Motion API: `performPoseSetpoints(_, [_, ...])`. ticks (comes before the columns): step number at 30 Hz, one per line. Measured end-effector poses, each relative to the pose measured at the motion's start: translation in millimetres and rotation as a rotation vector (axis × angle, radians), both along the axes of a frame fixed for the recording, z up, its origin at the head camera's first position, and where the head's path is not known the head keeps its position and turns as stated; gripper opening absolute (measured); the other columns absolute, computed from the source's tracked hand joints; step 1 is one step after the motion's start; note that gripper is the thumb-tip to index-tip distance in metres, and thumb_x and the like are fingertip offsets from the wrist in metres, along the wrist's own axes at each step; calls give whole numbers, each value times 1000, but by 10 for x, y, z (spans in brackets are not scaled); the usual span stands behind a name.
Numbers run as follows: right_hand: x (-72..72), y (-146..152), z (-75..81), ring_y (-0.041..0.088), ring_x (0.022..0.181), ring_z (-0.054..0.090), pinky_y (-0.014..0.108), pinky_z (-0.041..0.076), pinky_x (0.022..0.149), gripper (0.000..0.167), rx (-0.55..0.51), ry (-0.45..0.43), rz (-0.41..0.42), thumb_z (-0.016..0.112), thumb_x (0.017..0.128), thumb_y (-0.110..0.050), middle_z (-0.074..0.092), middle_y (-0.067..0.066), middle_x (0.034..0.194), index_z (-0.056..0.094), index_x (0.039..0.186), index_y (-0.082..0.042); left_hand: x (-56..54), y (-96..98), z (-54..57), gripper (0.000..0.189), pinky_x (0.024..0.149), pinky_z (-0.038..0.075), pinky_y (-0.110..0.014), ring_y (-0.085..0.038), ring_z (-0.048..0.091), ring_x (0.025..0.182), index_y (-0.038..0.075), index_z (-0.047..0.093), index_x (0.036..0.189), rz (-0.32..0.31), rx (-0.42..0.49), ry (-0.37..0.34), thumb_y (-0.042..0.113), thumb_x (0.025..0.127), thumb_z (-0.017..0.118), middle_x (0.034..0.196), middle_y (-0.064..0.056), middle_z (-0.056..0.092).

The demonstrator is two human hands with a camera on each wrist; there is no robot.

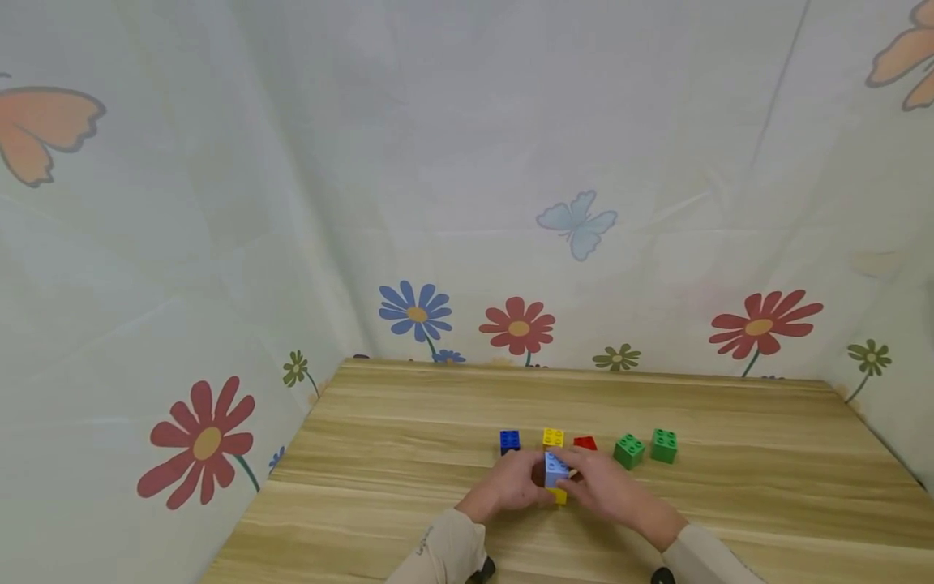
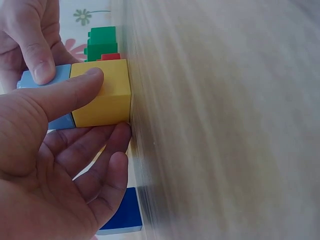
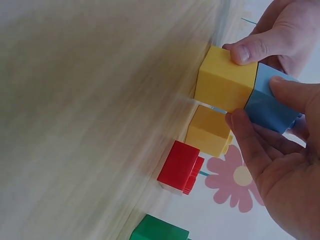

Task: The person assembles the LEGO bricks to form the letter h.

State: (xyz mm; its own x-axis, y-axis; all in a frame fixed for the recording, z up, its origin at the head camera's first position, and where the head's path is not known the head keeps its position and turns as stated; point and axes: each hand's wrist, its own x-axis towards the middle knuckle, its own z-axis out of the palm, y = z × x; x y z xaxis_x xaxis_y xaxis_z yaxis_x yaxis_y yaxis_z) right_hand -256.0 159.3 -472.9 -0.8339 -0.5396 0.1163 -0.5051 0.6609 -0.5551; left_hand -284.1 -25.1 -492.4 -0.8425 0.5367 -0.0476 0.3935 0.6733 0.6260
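A light blue toy brick (image 1: pixel 556 469) sits on top of a yellow toy brick (image 2: pixel 102 107), which stands on the wooden table. My left hand (image 1: pixel 513 484) pinches the yellow brick, thumb on the near side and fingertips on another side. From the right, my right hand (image 1: pixel 611 491) holds the light blue brick between thumb and fingers. In the right wrist view the light blue brick (image 3: pixel 272 100) lies flush against the yellow one, with a thin seam between them. Both hands hide parts of the pair.
Behind the hands, in a row on the table (image 1: pixel 379 454), are a dark blue brick (image 1: pixel 509 440), another yellow brick (image 1: pixel 553 436), a red brick (image 1: pixel 585 443) and two green bricks (image 1: pixel 629 451). A flowered curtain (image 1: pixel 467 203) hangs at the back and sides.
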Motion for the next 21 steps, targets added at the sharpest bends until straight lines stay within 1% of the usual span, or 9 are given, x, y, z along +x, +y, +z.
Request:
performPoseSetpoints(4, [-10, 2, 7, 16, 94, 61, 26, 52, 75, 44, -9, -7, 10, 64, 90, -11, 60, 7, 117, 53, 131, -1, -3, 1, 3, 44, 82, 48, -26, -3, 57, 89, 16, 64, 114, 2, 7, 0, 19, 74, 82, 100, 9, 64])
performPoseSetpoints(11, [-27, 17, 9, 13, 92, 60, 22, 51, 73, 40, -39, 2, 72, 65, 90, -9, 61, 3, 111, 55, 128, -2, 10, -13, 15, 38, 74, 49, -23, -2, 58, 82, 14, 66, 108, -5, 58, -44, 14, 74, 82, 93, 10, 65])
performPoseSetpoints(15, [-48, 33, -10, 10, 90, 59, 20, 50, 74, 40, -36, -4, 69, 65, 89, -10, 61, 0, 108, 56, 128, -5, 17, -17, 22, 36, 74, 49, -23, -3, 58, 81, 13, 66, 105, 0, 67, -48, 14, 73, 82, 91, 9, 65])
performPoseSetpoints(18, [-55, 47, -29, 10, 92, 58, 20, 50, 75, 39, -40, -10, 67, 65, 90, -11, 61, -1, 109, 56, 128, -7, 20, -18, 23, 35, 73, 49, -24, -3, 58, 80, 13, 67, 105, 10, 66, -49, 14, 73, 83, 89, 9, 65])
performPoseSetpoints(21, [-54, 56, -36, 10, 92, 59, 21, 50, 75, 38, -55, -5, 77, 64, 90, -11, 60, -2, 109, 56, 127, -7, 14, -17, 15, 36, 73, 49, -23, -3, 58, 79, 13, 68, 104, 19, 74, -53, 14, 72, 83, 89, 10, 65])
